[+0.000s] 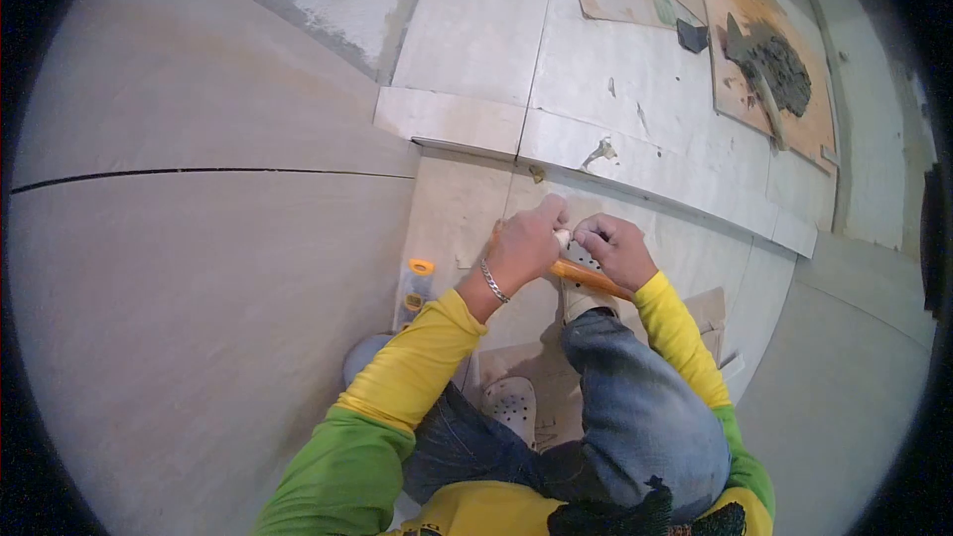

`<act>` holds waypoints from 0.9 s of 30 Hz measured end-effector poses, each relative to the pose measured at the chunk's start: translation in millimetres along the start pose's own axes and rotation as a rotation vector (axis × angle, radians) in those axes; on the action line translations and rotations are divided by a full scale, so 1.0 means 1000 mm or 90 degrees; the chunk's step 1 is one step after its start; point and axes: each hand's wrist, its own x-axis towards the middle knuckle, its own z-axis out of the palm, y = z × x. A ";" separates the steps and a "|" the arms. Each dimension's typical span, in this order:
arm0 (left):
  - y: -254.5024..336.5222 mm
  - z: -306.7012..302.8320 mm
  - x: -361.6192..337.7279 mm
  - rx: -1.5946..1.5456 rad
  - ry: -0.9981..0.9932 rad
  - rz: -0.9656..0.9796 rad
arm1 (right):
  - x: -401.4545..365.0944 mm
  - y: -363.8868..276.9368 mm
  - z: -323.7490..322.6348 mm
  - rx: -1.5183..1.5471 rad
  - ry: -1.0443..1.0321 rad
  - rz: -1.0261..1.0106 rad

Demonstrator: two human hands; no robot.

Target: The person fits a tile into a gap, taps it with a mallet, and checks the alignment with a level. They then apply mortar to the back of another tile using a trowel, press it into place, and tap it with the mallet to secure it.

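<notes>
My left hand (531, 240) is closed above the lower step, with a silver chain bracelet at its wrist. A small whitish piece (563, 238) shows at its fingers; what it is I cannot make out. Close by on the right, my right hand (615, 250) is closed in a pinch, and whatever is between its fingertips is hidden. Just below the hands runs an orange bar (592, 278), its ends partly covered. Behind it is a white clog with holes (581, 256), worn on my foot. The other clog (510, 407) stands lower, on cardboard.
A yellow-ended level (417, 283) lies left of my left forearm. The tiled upper step (467, 119) has a raised edge ahead. Farther right, a wooden board (745, 109) bears grey mortar (784, 74) and a trowel (764, 89). Large wall tiles (199, 268) stand at left.
</notes>
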 end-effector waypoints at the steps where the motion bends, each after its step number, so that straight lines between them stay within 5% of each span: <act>1: -0.002 -0.001 0.001 0.003 -0.003 -0.003 | 0.000 0.000 0.003 0.001 0.002 0.003; 13: -0.016 -0.013 0.007 -0.059 -0.003 0.017 | 0.009 -0.005 0.013 -0.015 -0.016 -0.009; 18: -0.051 -0.012 0.020 -0.202 -0.075 -0.101 | 0.026 0.026 0.026 0.203 -0.041 0.064; 20: -0.083 -0.009 0.028 -0.631 0.079 -0.250 | 0.031 0.033 0.032 0.218 -0.043 0.089; 23: -0.133 -0.027 0.037 -0.620 0.225 -0.270 | 0.038 0.042 0.047 0.160 -0.031 0.082; 27: -0.128 -0.059 0.043 -0.780 0.420 -0.339 | 0.046 0.037 0.055 0.047 -0.065 0.058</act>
